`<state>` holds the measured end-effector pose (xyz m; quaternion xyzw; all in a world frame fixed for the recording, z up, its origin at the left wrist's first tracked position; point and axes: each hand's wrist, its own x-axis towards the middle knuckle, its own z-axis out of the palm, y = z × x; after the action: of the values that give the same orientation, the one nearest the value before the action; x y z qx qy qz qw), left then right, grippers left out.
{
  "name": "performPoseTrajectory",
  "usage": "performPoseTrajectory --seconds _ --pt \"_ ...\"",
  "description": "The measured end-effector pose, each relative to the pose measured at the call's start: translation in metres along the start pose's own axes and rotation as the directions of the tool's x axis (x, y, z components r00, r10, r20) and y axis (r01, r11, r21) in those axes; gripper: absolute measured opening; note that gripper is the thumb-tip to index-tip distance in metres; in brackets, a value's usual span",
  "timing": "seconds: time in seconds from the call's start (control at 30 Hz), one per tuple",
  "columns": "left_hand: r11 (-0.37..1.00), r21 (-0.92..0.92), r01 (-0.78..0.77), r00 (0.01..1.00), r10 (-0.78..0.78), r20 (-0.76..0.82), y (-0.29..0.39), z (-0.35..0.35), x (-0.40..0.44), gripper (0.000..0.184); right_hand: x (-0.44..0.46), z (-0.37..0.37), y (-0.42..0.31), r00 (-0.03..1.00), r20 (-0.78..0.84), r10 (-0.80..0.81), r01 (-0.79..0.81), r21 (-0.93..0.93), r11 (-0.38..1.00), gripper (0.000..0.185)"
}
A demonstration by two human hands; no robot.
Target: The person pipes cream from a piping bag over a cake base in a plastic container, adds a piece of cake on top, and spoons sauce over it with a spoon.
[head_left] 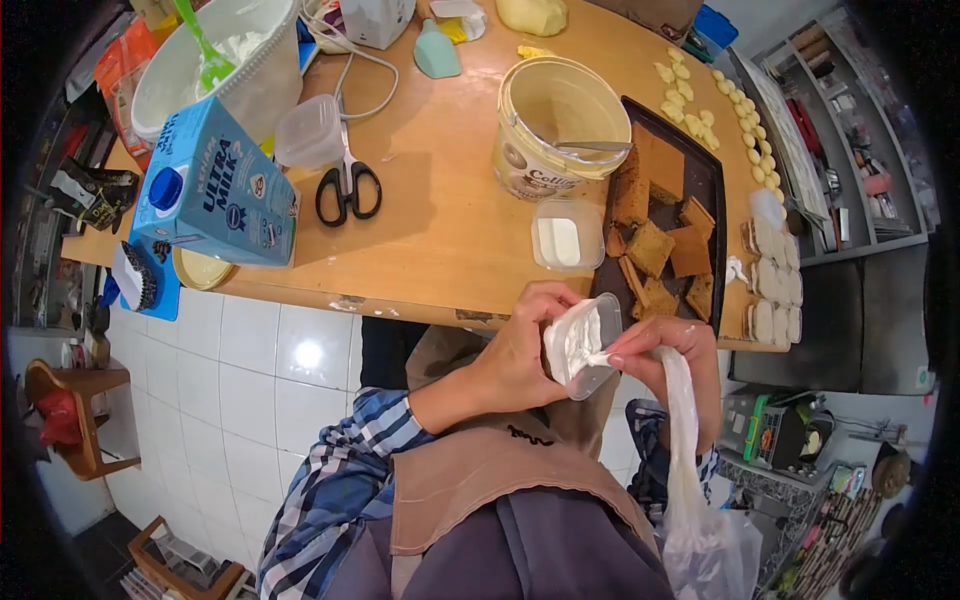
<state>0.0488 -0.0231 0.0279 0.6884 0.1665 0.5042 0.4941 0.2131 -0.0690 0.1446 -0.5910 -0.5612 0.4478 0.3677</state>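
Note:
My left hand (525, 350) is wrapped round a small clear plastic cup (606, 318) holding white cream (580, 345), tilted over my lap at the table's front edge. At the cup's right side, my right hand (680, 365) pinches the narrow end of a clear piping bag (682, 410), whose tip touches the cream. The bag hangs down past my right wrist, its wide end crumpled at the lower right. A square container (568, 236) with a white block inside stands on the table just beyond the cup.
On the wooden table (430, 250) are a blue milk carton (225, 190), black-handled scissors (347, 190), a cream-coloured tub (530, 165), a dark tray (713, 180) of brown cake pieces, and a white bowl (270, 85). Filled cups (772, 280) stand at the right edge.

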Motion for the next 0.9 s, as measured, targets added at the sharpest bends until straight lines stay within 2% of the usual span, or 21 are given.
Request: performPoseTrajectory --seconds 0.07,0.2,0.3,0.5,0.7,0.8,0.9 --pt "1.0 -0.012 0.011 1.0 -0.011 0.004 -0.001 0.002 -0.001 0.074 0.0 0.002 0.0 0.999 0.041 -0.007 0.008 -0.029 1.0 0.006" --pt "0.999 0.024 0.024 0.999 -0.025 0.03 0.002 0.001 -0.001 0.074 0.003 0.005 0.005 0.982 0.106 -0.156 0.172 -0.164 0.971 0.007" --pt "0.999 0.043 -0.01 1.0 0.009 0.007 0.003 0.001 0.0 0.074 0.003 0.003 0.012 0.981 0.094 -0.17 0.184 -0.161 0.97 0.007" --pt "1.0 0.006 0.029 1.0 -0.029 0.006 0.005 0.0 -0.001 0.073 0.004 0.002 0.02 0.97 0.05 -0.237 0.241 -0.268 0.933 0.007" --pt "0.996 0.089 -0.001 1.0 0.001 0.001 0.01 0.0 0.002 0.073 0.003 0.003 0.021 0.964 0.032 -0.265 0.261 -0.316 0.912 0.007" --pt "0.993 0.091 -0.078 0.996 0.081 -0.03 0.007 0.002 0.003 0.074 0.002 0.003 0.025 0.96 0.015 -0.279 0.269 -0.32 0.908 0.008" --pt "0.999 0.05 -0.013 1.0 0.014 -0.008 0.008 0.002 0.002 0.073 0.001 0.002 0.02 0.962 0.006 -0.273 0.26 -0.333 0.907 0.008"
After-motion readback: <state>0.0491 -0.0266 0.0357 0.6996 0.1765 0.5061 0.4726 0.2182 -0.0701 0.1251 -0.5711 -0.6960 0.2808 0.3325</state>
